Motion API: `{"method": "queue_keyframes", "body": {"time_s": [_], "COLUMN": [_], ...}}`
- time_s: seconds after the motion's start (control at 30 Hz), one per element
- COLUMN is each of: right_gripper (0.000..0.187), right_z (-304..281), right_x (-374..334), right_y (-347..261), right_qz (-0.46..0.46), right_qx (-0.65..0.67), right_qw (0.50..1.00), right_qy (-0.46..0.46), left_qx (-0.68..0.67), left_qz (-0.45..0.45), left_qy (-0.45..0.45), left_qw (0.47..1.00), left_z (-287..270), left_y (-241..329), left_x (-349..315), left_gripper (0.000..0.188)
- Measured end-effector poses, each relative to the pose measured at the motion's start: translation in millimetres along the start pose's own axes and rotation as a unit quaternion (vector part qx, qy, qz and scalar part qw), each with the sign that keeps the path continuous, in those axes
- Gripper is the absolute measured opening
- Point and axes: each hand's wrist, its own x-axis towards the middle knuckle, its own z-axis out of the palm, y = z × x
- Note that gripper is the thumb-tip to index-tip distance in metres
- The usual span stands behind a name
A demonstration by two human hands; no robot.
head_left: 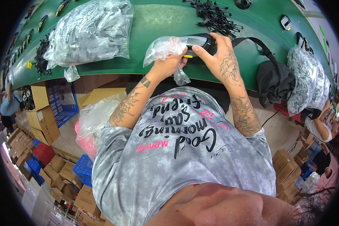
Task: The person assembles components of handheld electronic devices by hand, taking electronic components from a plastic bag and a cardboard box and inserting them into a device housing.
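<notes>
At the near edge of the green table, both hands meet around a black-and-grey device (199,40) with a bit of yellow on its underside. My left hand (168,64) is closed at its left end, with a crumpled clear plastic bag (162,48) bunched over the fingers. I cannot tell whether the device's left end is inside the bag. My right hand (221,56) grips the device's right end, thumb on the near side and fingers over the far side. A small clear bag (181,77) hangs over the table edge below my left hand.
A large sack of clear bags (92,32) lies left on the green table (158,19). Black clip-like parts (214,17) are heaped beyond my hands. To the right are a black mesh bag (275,79) with a strap and another bag pile (309,77). Cardboard boxes (45,120) stand below left.
</notes>
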Motion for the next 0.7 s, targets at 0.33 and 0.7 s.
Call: {"method": "queue_keyframes", "body": {"time_s": [0.33, 0.7], "right_gripper": [0.069, 0.071], "right_z": [29, 21], "right_x": [-6, 9], "right_y": [11, 34], "right_qz": [-0.020, -0.118], "right_qx": [0.168, 0.304], "right_qw": [0.983, 0.943], "right_qy": [0.067, -0.068], "left_qx": [0.105, -0.084], "left_qz": [0.049, -0.050], "left_qy": [0.001, -0.014], "left_qw": [0.993, 0.995], "left_z": [-1, -14], "left_y": [-13, 19], "left_x": [1, 3], "left_gripper": [0.019, 0.022]}}
